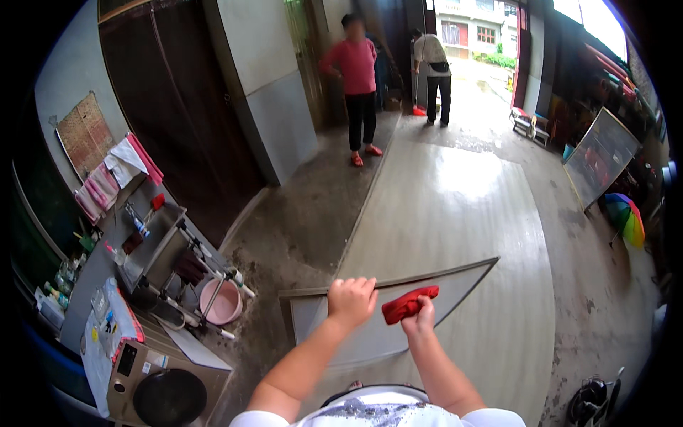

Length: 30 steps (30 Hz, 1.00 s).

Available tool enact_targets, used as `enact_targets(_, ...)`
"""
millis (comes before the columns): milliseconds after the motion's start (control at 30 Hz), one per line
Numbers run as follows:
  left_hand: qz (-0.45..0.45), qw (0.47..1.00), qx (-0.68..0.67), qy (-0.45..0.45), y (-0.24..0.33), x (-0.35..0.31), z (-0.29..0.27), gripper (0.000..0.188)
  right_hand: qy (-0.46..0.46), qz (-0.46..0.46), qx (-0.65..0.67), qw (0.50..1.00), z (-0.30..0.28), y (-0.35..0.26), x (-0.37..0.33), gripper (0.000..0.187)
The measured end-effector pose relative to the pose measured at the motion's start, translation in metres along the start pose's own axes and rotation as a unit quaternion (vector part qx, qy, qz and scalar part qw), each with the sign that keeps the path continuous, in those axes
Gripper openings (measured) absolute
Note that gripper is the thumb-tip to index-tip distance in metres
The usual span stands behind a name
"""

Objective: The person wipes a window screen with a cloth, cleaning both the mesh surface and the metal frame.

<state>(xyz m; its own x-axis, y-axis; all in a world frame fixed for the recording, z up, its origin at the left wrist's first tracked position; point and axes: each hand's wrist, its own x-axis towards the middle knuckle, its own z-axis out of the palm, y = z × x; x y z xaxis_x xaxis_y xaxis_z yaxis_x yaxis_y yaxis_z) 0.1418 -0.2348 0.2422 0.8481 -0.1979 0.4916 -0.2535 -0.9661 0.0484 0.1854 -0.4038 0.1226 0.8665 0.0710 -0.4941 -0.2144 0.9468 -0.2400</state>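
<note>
In front of me a framed mesh screen (370, 334) stands tilted, its thin dark frame running across at about hand height. My left hand (350, 302) is closed round the top edge of that frame. A folded red cloth (409, 304) is gripped in my right hand (420, 322), just right of the left hand and over the screen. Whether the cloth touches the mesh I cannot tell. The screen's lower part is partly hidden by my arms and body.
At left are a sink (153, 245), a pink basin (221, 301) and a washing machine (131, 370). Ahead stand a person in pink (353, 67) and another bending with a broom (434, 64). Another framed screen (602, 156) and a rainbow umbrella (626, 219) are at right.
</note>
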Motion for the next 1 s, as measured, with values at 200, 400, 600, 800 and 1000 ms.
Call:
enact_targets(200, 0.019, 1.0, 0.004, 0.006, -0.006, 0.004, 0.008, 0.022, 0.028, -0.049, 0.023, 0.998, -0.007, -0.036, -0.001, 0.015)
enact_targets(400, 0.044, 0.998, 0.009, 0.033, -0.01, 0.007, 0.015, 0.017, 0.005, -0.097, 0.057, 0.994, -0.019, -0.053, -0.004, 0.027)
enact_targets(600, 0.055, 0.997, -0.014, 0.043, -0.017, 0.012, 0.019, 0.018, -0.008, -0.128, 0.08, 0.989, -0.002, -0.066, -0.026, 0.045)
enact_targets(800, 0.064, 0.997, -0.026, 0.03, -0.015, 0.02, 0.021, 0.018, -0.051, -0.132, 0.017, 0.99, -0.001, -0.083, -0.027, 0.046)
enact_targets(1000, 0.054, 0.998, -0.015, 0.004, -0.014, 0.024, 0.023, 0.017, -0.089, -0.212, -0.165, 0.959, -0.013, -0.111, -0.017, 0.036)
